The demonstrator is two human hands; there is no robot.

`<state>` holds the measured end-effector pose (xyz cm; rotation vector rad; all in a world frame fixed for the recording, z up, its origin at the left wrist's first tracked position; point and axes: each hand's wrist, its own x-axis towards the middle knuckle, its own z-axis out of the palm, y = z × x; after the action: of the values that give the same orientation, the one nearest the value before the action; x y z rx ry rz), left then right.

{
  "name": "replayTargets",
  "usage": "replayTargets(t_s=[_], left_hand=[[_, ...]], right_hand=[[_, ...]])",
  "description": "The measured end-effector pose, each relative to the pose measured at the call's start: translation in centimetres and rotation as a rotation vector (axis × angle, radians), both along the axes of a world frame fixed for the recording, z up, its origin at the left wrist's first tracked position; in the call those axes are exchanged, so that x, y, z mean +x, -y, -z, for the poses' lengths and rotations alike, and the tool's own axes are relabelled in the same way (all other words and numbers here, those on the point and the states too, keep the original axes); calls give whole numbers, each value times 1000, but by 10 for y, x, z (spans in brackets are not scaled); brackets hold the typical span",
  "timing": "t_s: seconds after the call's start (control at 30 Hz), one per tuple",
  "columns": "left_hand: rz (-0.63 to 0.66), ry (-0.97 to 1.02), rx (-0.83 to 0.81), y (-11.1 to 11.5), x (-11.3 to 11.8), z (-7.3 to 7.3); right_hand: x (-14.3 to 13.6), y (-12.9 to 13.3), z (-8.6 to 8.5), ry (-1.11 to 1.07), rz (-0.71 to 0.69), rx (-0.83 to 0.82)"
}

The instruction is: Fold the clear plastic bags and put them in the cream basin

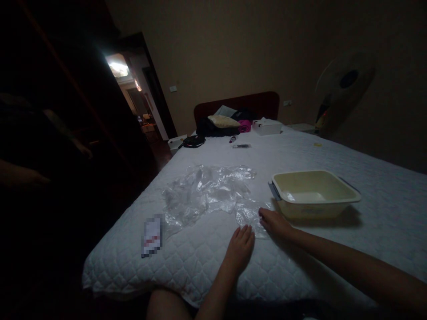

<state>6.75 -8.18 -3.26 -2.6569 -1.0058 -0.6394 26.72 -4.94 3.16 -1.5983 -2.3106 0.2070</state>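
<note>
Clear plastic bags [213, 191] lie spread and crumpled over the white quilted bed [190, 262]. My left hand [242, 244] rests palm down at the near edge of the plastic, its fingers extended and holding nothing. To its right, my right hand [275, 222] has its fingers curled together on the right edge of the nearest bag, pinching the plastic. Just beyond my right wrist stands a cream plastic basin [316, 195] with grey handles; nothing shows inside it.
A blurred-out phone-sized item [152, 235] lies at the left edge. Farther back are a white box [267, 126], a cushion [223, 121], a dark bag [193, 141] and a small packet [242, 146]. A fan [348, 80] stands at right; a person's arms [66, 133] show at left.
</note>
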Motion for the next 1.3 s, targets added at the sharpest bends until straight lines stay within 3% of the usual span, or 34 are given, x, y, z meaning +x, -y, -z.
replayTargets(t_s=[0.5,0.8,1.07,1.3], left_hand=[[25,25,47,-3,-1,6],[41,2,63,0,-2,-3],[34,113,68,4,3,-9],[102,163,46,10,27,-10]], right_hand=[[-7,-2,-2,172,-10,-25],[7,5,-5,38,-52,49],[53,44,4,102,-140,218],[83,85,11,304,-419,347]])
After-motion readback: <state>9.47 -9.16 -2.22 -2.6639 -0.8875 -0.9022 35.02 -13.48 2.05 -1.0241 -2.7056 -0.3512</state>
